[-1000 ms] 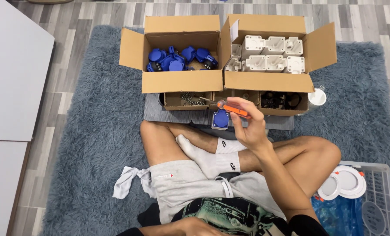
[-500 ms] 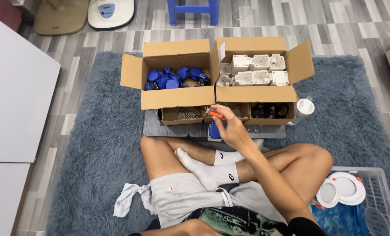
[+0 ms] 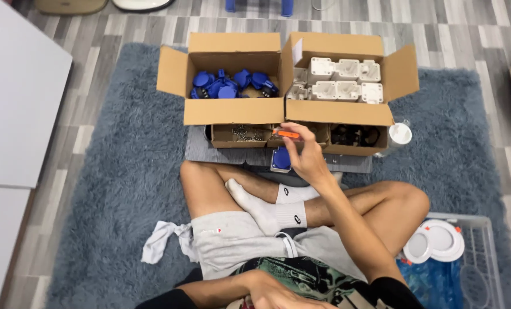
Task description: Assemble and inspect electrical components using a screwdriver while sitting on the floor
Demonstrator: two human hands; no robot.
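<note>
1. Looks like a room in a home, with someone working on the floor: grey wood-look floor (image 3: pixel 103 28) and a shaggy blue-grey rug (image 3: pixel 112 171).
2. The person sits cross-legged in socks and shorts, no bench.
3. Still a makeshift assembly spot: open cardboard boxes of blue parts (image 3: pixel 229 86) and white housings (image 3: pixel 344 80) in front.

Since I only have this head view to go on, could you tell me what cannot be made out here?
- Head view: the left hand is cut off by the bottom edge, so what it holds cannot be told.
- The orange tool in the right hand: its tip is hidden by the fingers.
- Small dark parts in the low right box: too small to identify.
- Small blue part: partly hidden behind the right hand.
</note>
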